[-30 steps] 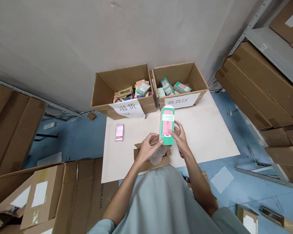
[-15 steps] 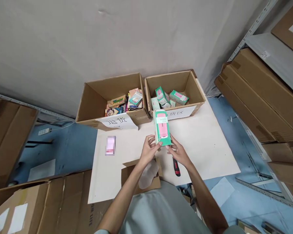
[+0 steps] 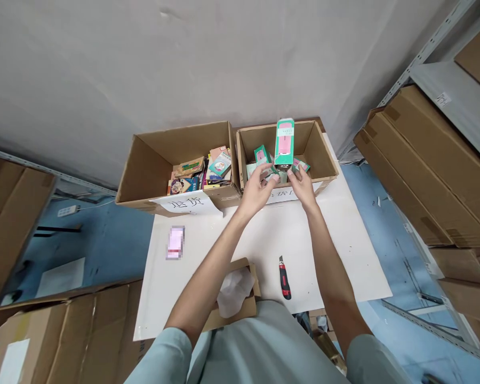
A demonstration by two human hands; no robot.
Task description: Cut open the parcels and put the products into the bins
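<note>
A green-and-white cardboard box with a pink front [image 3: 285, 140] stands upright over the right-hand carton [image 3: 328, 174]. Its dark lower end shows just above my fingers. Below its left corner is my left hand [image 3: 259, 190], fingers apart and curved, with a small gap to the box. My right hand [image 3: 303, 186] is beneath the other corner, its fingers also spread; whether a fingertip still touches the box I cannot make out. Inside the carton lie several similar green boxes [image 3: 261, 154], partly hidden by my hands.
Books [image 3: 220, 164] fill part of the left carton [image 3: 144, 165]. A red-and-black utility knife [image 3: 284, 280] lies on the white tabletop [image 3: 344, 250], and a blurred pink item [image 3: 176, 242] to the left. A small opened carton [image 3: 250, 309] with white wrapping sits against my body. Shelves with cartons [image 3: 428, 160] flank the table.
The green box and both hands have moved forward and up, from above the tabletop to over the right-hand carton. My fingers have come away from the box's sides. The utility knife is now fully visible.
</note>
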